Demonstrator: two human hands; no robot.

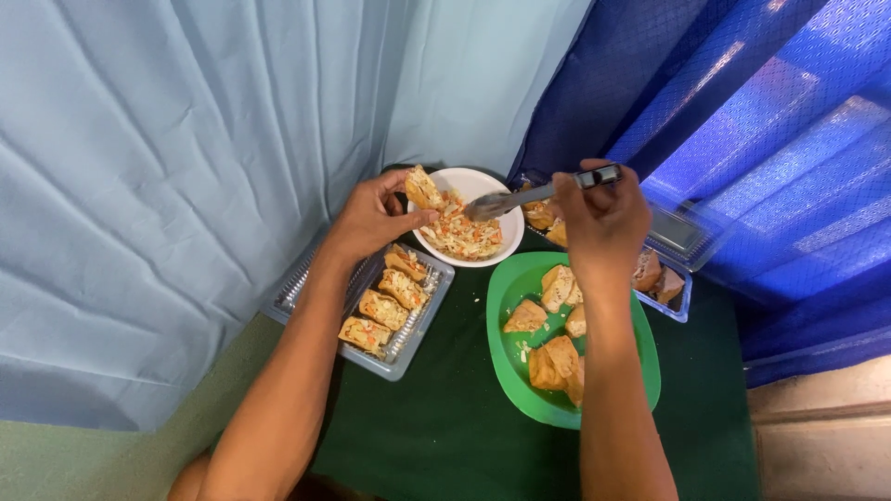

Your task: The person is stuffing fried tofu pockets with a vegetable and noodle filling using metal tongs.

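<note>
My left hand holds a brown fried tofu piece over the rim of a white bowl of shredded vegetable filling. My right hand grips a metal spoon by its dark handle; the spoon's tip reaches into the bowl, close to the held piece. Below my right forearm a green plate carries several plain tofu pieces. A clear plastic tray under my left wrist holds several stuffed pieces in a row.
A second clear tray with more brown pieces sits behind my right hand. Everything rests on a dark green cloth. A light blue curtain hangs at the left, a dark blue one at the right.
</note>
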